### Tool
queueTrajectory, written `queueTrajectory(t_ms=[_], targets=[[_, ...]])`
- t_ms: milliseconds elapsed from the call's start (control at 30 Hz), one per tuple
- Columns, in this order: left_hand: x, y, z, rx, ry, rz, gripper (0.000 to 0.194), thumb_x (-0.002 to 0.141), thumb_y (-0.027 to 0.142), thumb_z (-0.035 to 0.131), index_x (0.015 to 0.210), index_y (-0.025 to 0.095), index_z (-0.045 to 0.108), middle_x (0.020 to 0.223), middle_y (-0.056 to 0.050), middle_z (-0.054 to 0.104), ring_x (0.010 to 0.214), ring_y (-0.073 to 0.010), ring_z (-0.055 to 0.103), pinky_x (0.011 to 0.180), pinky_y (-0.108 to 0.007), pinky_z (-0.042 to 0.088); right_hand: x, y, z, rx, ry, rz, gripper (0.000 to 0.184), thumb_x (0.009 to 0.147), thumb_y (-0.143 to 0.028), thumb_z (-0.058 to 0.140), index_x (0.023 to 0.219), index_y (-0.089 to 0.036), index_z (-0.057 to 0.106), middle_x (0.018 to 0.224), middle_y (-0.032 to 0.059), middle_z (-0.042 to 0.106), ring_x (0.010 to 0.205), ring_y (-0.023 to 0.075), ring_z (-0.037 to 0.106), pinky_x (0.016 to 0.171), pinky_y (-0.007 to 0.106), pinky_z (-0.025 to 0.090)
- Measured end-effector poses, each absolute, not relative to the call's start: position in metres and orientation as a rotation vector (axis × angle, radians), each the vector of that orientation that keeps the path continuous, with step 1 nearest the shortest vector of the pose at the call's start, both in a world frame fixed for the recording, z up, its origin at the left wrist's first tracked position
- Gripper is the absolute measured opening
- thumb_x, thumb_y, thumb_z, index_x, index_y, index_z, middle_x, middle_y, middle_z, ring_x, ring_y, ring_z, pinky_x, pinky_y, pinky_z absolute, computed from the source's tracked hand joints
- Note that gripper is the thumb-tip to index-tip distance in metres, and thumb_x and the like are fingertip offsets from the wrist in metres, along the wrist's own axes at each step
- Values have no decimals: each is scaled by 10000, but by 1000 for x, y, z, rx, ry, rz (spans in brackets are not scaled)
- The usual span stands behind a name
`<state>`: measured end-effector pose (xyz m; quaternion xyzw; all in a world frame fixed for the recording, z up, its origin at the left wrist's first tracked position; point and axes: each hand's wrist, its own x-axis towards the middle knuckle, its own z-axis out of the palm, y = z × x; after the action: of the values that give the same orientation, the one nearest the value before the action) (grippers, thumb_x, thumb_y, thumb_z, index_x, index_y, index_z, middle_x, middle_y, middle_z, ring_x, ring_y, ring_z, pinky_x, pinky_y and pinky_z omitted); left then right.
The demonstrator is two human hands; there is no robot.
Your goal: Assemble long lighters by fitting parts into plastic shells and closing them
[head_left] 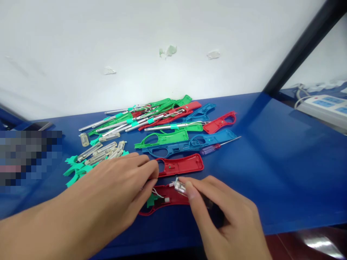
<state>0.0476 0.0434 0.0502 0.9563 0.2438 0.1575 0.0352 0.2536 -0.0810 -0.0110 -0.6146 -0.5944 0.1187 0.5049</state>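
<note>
My left hand [119,187] lies over the left end of a red plastic shell half [169,198] near the table's front edge, its fingers curled down onto the shell. A green trigger piece [151,200] and a thin white wire sit in that shell. My right hand [217,213] pinches a small clear part [179,186] with wires at the shell's upper edge. A second red shell half [180,165] lies just behind.
Green, blue and red shell halves [187,139] and metal tubes [121,124] are piled at the back of the blue table [284,162]. Clear tubes and green triggers [89,159] lie at left. A purple-handled screwdriver [217,146] lies mid-table. A power strip [322,108] sits at right.
</note>
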Motion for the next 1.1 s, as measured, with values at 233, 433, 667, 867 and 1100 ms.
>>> queueTrajectory(t_ms=[233,433,667,867,1100], targets=[[49,21,34,2760,932,696,202,1086,220,534,1008,257,717,881,-3,766,733,-183,742,641,-297,565,252,-83,-14,-1513,-1477,180,192,1077,-269,700,1203,-334,831,957,-52,850,793,110,815,744,168,657],[49,12,19,2611,929,856,161,1084,171,587,1025,270,698,886,45,755,755,-147,708,708,-280,553,254,-82,-14,-1486,-1486,208,143,1063,-248,731,1144,-340,804,999,-83,866,837,101,834,779,140,661],[45,9,10,2625,812,954,205,1139,128,578,1167,273,720,1036,71,804,858,-118,711,857,-278,553,258,-82,-14,-1484,-1575,207,164,1070,-247,728,1161,-347,819,1059,-78,873,884,102,858,815,124,668],[39,7,5,2529,811,1022,186,1138,129,632,1181,270,745,1059,81,819,892,-97,685,861,-207,564,260,-83,-14,-1512,-1628,192,197,1083,-245,715,1193,-369,822,1093,-96,875,936,89,860,857,108,659],[41,10,3,2507,766,1061,172,1147,135,631,1149,269,738,1029,88,802,871,-117,618,810,-202,559,258,-80,-15,-1510,-1681,112,203,1085,-251,717,1222,-360,821,1112,-109,881,955,83,858,903,118,651]])
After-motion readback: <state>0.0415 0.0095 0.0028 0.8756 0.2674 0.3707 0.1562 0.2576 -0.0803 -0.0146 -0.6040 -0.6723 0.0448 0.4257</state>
